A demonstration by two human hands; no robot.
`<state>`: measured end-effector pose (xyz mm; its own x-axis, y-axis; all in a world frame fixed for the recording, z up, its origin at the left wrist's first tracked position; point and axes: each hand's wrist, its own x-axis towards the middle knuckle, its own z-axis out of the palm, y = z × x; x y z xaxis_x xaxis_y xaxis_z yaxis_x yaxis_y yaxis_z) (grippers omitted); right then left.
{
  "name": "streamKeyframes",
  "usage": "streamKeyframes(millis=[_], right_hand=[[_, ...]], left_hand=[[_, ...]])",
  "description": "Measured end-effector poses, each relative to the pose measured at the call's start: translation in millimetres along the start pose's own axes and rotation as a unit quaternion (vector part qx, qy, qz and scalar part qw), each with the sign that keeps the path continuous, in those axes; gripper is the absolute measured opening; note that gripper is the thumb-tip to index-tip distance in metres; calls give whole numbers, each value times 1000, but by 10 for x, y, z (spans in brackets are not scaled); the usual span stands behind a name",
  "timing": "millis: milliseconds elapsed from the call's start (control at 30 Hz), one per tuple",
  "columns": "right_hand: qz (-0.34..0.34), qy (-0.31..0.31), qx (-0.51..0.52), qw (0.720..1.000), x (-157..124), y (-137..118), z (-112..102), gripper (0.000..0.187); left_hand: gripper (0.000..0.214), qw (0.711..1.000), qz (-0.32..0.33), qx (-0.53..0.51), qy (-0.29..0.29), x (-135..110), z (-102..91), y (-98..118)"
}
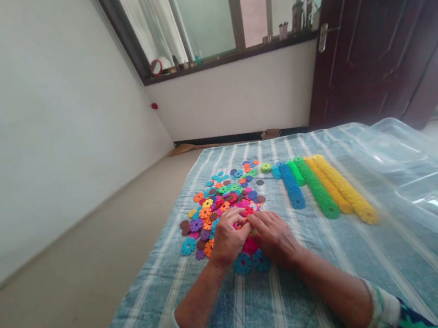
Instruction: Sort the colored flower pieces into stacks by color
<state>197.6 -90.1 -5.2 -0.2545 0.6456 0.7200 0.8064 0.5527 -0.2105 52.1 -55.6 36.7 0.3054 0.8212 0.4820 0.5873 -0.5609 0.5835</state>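
Observation:
My left hand (230, 237) and my right hand (274, 234) meet over a loose pile of colourful flower-shaped plastic discs (205, 212). The fingertips of both are pinched together, and what lies between them is too small and covered to make out. Pink discs (251, 245) show beneath the hands, and two blue discs (243, 263) lie just in front, near my wrists. Right of the pile, discs of one colour lie in long rows: a blue row (292, 187), a green row (317, 189) and a yellow row (347, 191).
A striped blue-green cloth (169, 289) covers the bed-like surface. Clear plastic containers (437, 198) stand at its right side. Shorter rows, one bright green (296, 173), lie among the long ones. Beyond are a window sill (231, 58) and a dark door (370, 38).

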Motion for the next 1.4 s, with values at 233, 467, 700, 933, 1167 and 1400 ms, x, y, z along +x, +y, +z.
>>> streamKeyframes(millis=[233, 467, 700, 933, 1167, 1400], right_hand=[[98, 5, -20, 995, 51, 204, -99, 33], [259, -137, -140, 946, 743, 920, -267, 36], [289, -269, -192, 898, 1398, 1680, -32, 33], [294, -313, -191, 883, 1535, 1898, 236, 34], [283, -338, -204, 874, 1546, 1926, 271, 34], [238, -304, -205, 899, 1546, 1704, 192, 41]], left_hand=[[21, 975, 33, 156, 157, 255, -356, -672], [19, 944, -119, 236, 198, 217, -644, -1233], [30, 929, -262, 165, 200, 156, -666, -1331], [35, 938, -286, 75, 179, 146, -627, -1361], [31, 946, -262, 96, 168, 137, -618, -1369], [29, 948, -254, 111, 156, 137, -616, -1329]])
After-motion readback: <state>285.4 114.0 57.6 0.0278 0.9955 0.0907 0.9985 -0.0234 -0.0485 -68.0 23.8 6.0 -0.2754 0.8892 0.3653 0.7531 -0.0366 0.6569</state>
